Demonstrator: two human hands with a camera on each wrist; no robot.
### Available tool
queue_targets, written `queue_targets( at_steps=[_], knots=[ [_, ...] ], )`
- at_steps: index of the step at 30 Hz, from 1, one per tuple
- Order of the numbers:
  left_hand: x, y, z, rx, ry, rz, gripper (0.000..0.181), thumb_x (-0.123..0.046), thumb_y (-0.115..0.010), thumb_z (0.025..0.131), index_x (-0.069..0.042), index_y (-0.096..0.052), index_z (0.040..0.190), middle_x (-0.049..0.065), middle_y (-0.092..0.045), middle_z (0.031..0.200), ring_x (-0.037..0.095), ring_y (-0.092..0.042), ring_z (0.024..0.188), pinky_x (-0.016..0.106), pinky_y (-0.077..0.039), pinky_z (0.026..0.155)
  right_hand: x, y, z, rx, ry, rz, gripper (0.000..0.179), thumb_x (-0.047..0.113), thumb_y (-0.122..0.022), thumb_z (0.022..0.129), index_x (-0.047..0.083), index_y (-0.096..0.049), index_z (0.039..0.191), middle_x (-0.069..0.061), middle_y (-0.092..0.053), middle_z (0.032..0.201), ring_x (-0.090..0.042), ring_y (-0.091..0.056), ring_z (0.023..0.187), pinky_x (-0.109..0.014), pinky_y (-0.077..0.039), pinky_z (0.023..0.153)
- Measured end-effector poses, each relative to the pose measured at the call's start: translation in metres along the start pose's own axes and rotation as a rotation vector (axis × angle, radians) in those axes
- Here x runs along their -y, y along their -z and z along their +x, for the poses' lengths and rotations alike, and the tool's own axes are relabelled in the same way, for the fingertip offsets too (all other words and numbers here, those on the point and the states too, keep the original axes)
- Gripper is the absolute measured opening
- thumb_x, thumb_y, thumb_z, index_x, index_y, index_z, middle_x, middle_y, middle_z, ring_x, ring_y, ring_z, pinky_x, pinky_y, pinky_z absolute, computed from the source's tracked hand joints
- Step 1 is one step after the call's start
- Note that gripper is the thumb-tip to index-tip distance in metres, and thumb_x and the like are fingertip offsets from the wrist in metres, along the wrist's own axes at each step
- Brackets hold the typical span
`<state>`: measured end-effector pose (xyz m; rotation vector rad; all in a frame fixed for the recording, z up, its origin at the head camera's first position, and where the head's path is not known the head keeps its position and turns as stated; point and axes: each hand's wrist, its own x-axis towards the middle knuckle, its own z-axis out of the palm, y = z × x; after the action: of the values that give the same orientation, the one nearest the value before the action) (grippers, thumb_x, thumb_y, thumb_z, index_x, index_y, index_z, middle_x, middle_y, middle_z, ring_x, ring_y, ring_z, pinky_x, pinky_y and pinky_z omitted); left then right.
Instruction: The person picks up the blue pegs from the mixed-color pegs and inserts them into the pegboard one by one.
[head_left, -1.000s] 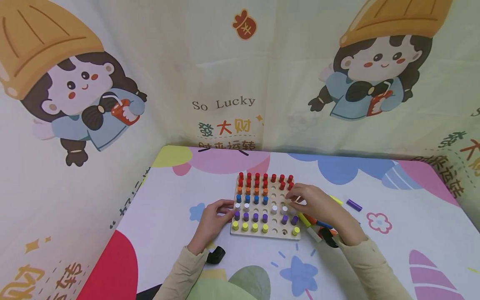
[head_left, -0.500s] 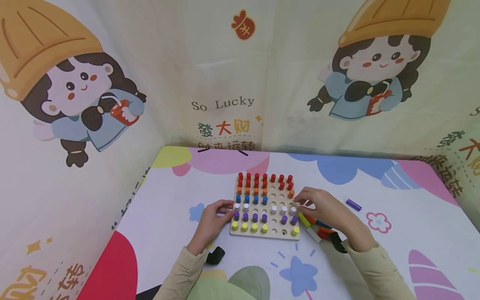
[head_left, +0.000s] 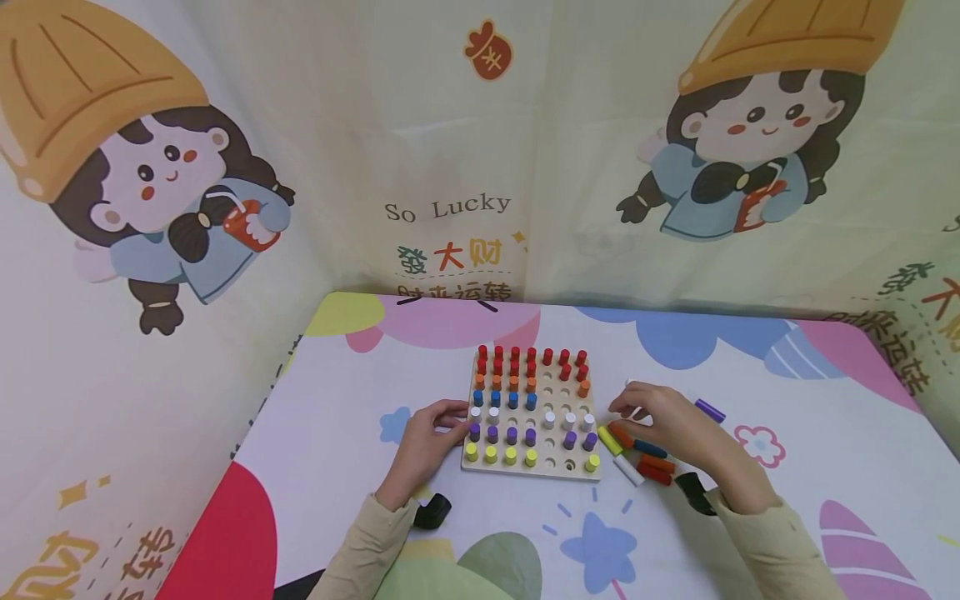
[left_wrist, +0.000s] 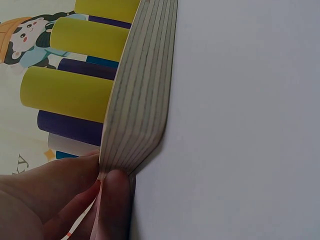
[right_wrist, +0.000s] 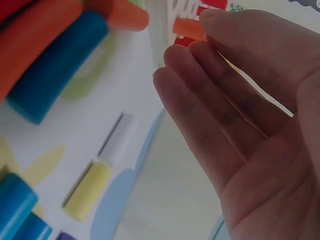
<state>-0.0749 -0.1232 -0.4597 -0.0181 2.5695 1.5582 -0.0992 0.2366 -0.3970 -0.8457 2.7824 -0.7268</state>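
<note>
- Centrally, one pegboard (head_left: 525,472) lay flat on the bench (head_left: 337,383), bearing upright pegs in rows, bare holes showing among them.
- Far two rows: red pegs (head_left: 548,357), seven in the farthest, six in the second, stood in place.
- Remaining rows, far to near: five orange pegs (head_left: 513,384), four blue pegs (head_left: 513,401), five white pegs (head_left: 550,421), six purple pegs (head_left: 512,436) and, nearest, five yellow pegs (head_left: 511,457) stood in place.
- Left hand (head_left: 427,442): its grip was narrow, pinching the pegboard's left edge.
- Right hand (head_left: 670,421): its grip was moderately wide, fingers loosely bent, just right of the pegboard and over the loose pegs; contact with any peg could not be told.
- Loose stock, right of the pegboard: a loose yellow peg (head_left: 611,441), a loose white peg (head_left: 628,471) and a loose blue peg (head_left: 649,448) lay on their sides; a loose purple peg (head_left: 709,411) lay farther right.
- Behind the bench: a printed backdrop (head_left: 447,158) carried cartoon figures and "So Lucky" lettering.
</note>
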Motion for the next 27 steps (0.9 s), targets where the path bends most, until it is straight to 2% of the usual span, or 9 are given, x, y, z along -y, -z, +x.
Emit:
queue_targets(
  at_steps=[8,21,27],
  knots=[
    [0.002,0.001,0.000,-0.019,-0.051,0.025,0.030,-0.018,-0.071,0.092,-0.010,-0.068,0.121,0.005,-0.071,0.110,0.015,-0.068,0.091,0.024,-0.058,0.074,-0.006,0.000,-0.007,0.004,0.008,-0.013,0.014,0.010,-0.076,0.086,0.010,-0.074,0.099,0.005,-0.071,0.094,-0.009,-0.067,0.082,-0.028,-0.060,0.073],
    [0.000,0.001,0.001,-0.011,-0.028,0.009,0.030,-0.017,-0.071,0.092,-0.009,-0.068,0.121,0.006,-0.071,0.109,0.014,-0.068,0.090,0.024,-0.059,0.073,-0.015,-0.002,-0.019,0.034,-0.047,0.019,0.014,0.009,-0.077,0.084,0.012,-0.074,0.097,0.006,-0.070,0.093,-0.007,-0.067,0.081,-0.024,-0.059,0.070],
    [-0.001,0.002,0.001,-0.011,-0.028,0.006,0.029,-0.017,-0.071,0.093,-0.009,-0.067,0.120,0.006,-0.071,0.110,0.015,-0.068,0.090,0.024,-0.059,0.073,-0.016,0.000,-0.025,0.058,-0.069,0.043,0.016,0.008,-0.078,0.083,0.010,-0.074,0.098,0.005,-0.070,0.094,-0.008,-0.066,0.081,-0.027,-0.059,0.072]
  ],
)
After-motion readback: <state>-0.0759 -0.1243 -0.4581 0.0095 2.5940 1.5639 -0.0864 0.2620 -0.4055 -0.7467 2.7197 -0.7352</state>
